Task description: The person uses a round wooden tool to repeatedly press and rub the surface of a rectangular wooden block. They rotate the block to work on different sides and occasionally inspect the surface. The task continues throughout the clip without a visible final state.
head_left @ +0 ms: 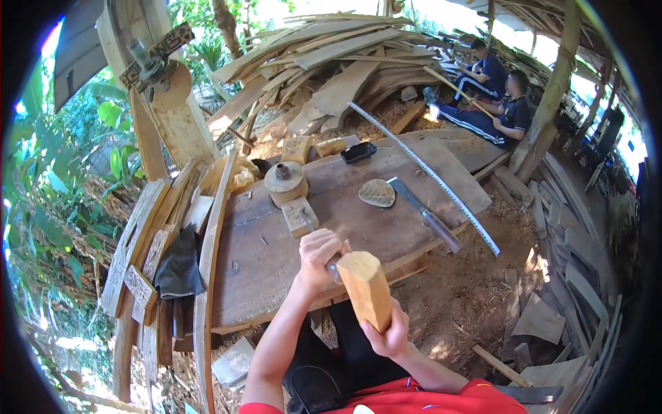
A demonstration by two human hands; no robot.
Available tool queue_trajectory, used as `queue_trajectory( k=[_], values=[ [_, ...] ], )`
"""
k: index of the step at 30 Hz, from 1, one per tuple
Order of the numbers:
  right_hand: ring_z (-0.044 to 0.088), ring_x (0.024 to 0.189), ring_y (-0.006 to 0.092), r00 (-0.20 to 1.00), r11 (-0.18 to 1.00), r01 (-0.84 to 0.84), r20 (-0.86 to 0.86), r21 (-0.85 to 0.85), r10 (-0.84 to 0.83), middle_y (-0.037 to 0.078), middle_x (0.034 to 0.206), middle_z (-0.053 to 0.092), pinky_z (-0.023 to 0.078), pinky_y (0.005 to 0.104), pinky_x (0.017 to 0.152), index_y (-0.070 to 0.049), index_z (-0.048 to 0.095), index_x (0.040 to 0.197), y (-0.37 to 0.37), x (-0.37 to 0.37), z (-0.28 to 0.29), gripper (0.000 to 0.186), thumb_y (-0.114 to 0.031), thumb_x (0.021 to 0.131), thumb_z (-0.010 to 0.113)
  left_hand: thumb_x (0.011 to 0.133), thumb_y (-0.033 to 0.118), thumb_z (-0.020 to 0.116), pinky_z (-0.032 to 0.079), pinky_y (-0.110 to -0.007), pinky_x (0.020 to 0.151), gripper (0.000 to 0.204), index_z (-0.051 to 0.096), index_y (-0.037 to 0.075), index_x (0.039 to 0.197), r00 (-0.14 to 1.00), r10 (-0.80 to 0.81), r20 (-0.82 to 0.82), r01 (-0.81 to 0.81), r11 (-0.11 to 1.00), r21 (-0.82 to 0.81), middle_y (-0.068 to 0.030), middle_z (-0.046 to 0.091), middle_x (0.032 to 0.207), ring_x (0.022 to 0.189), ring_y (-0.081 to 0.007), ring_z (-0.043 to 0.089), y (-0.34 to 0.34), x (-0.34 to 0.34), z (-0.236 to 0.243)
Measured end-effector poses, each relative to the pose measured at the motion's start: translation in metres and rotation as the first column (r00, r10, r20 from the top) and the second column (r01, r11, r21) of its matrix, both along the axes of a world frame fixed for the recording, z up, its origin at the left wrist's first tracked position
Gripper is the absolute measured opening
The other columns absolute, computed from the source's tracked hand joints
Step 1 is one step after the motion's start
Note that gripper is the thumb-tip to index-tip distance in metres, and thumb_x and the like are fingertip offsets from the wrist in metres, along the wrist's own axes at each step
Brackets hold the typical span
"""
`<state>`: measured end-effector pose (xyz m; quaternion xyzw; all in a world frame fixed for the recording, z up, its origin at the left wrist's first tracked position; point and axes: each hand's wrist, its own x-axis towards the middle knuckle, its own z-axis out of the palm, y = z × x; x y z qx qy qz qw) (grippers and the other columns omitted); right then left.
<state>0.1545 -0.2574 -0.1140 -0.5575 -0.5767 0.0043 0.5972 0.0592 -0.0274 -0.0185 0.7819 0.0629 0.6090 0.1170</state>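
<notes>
My right hand (391, 334) grips the lower end of a faceted, light-coloured wooden block (367, 293), held tilted upward above the bench's near edge. Against the block's upper left side is my left hand (319, 254), closed in a fist around a small tool with a grey metal part (334, 268); the fist hides most of that tool, so its kind is unclear. Just beyond the left fist a rectangular wood piece (300, 217) lies on the wooden bench (255, 262). A broad-bladed knife (422, 210) with a dark handle rests on the bench at the right.
Behind the wood piece stands a round wooden form (286, 182). A flat oval wood piece (376, 193), a black tray (358, 152) and a long ruler (427, 171) lie farther off. Planks (214, 262) line the left side. Two people (510, 110) sit at the back right.
</notes>
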Motion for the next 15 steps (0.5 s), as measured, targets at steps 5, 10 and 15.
queue_trajectory(
  k=[5,10,15],
  values=[
    [0.072,0.097,0.0426,0.925,0.839,-0.212,-0.174,0.502,0.338,0.028,0.112,0.069,0.057,0.0467,0.084,0.006,0.056,0.133,0.027,-0.007,0.031,0.056,-0.023,0.091,0.080,0.068,-0.004,0.072,0.038,-0.038,0.048,0.031,0.046,0.010,0.060,0.998,-0.004,-0.062,0.005,1.000,0.028,-0.0065,0.048,0.055,0.047,-0.0271,0.051,0.003,-0.002,-0.010],
    [0.070,0.107,0.0408,0.979,0.978,-0.201,-0.032,0.063,0.203,0.024,0.121,0.069,0.057,0.0468,0.089,0.005,0.057,0.134,-0.012,0.016,0.025,0.058,-0.023,0.089,0.081,0.071,-0.010,0.067,0.035,-0.037,0.047,0.036,0.037,0.007,0.060,0.993,0.110,0.035,-0.111,0.994,0.006,-0.0080,0.044,0.055,0.045,-0.0259,0.046,0.017,-0.011,-0.013],
    [0.067,0.096,0.0314,0.985,0.974,-0.112,-0.108,0.194,0.135,0.021,0.112,0.064,0.055,0.0404,0.083,0.009,0.046,0.134,0.009,0.005,0.010,0.061,-0.025,0.092,0.076,0.077,-0.007,0.065,0.031,-0.036,0.045,0.038,0.034,0.007,0.060,0.991,0.115,0.075,-0.114,0.993,-0.016,-0.0068,0.040,0.054,0.043,-0.0251,0.042,0.023,-0.010,-0.001]
  ],
)
